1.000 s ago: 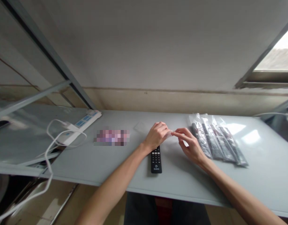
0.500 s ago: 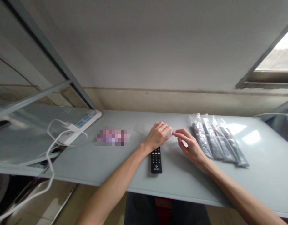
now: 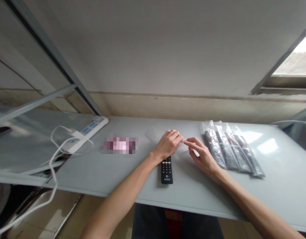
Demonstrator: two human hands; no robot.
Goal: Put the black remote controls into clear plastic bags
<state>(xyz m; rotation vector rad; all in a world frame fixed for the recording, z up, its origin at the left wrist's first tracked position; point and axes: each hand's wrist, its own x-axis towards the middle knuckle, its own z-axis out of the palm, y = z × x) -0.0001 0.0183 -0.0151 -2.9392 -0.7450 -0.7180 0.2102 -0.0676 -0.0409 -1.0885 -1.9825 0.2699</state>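
Note:
A clear plastic bag point(image 3: 154, 133) is gripped by my left hand point(image 3: 168, 143), whose fingers are bent round it above the upper end of a black remote control point(image 3: 167, 172). The remote lies on the grey table with its lower keys showing; its top is hidden under that hand. My right hand point(image 3: 200, 153) is just to the right, its fingertips pinched at the bag's right edge near the left fingers. Several remotes in clear bags point(image 3: 232, 149) lie side by side to the right of my right hand.
On the left a white power strip point(image 3: 89, 132) carries a plug and a looping white cable point(image 3: 53, 172). A blurred pink item point(image 3: 119, 145) rests between the strip and my left hand. A metal frame post point(image 3: 65, 73) stands at the left, and a wall rises behind the table.
The bag's far left end has shifted slightly to the right. Both hands remain almost where they were.

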